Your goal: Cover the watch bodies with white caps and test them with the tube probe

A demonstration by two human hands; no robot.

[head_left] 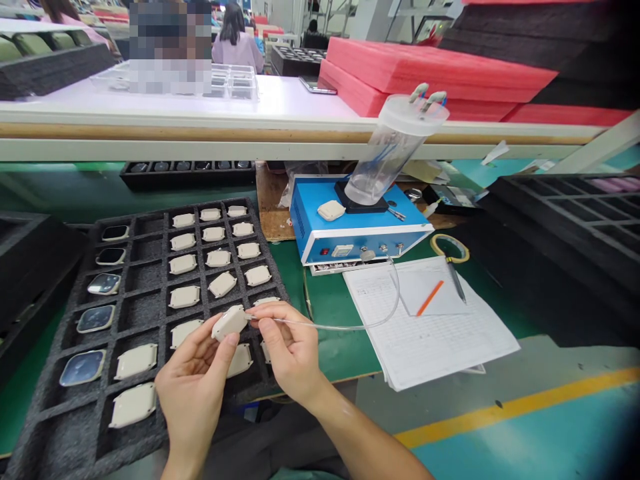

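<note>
Left hand (197,383): pinches a cream watch case (230,323)
Right hand (293,350): grips the clear tube's (345,327) tip
Foam tray (145,312): holds cream and glass-faced cases

Bright, cool, even light is falling across my counter (330,347), leaving only soft shadows. The white shelf (280,100) is glaring faintly, the far background is softening, edges are stretching, and the right-hand corners are darkening.
</note>
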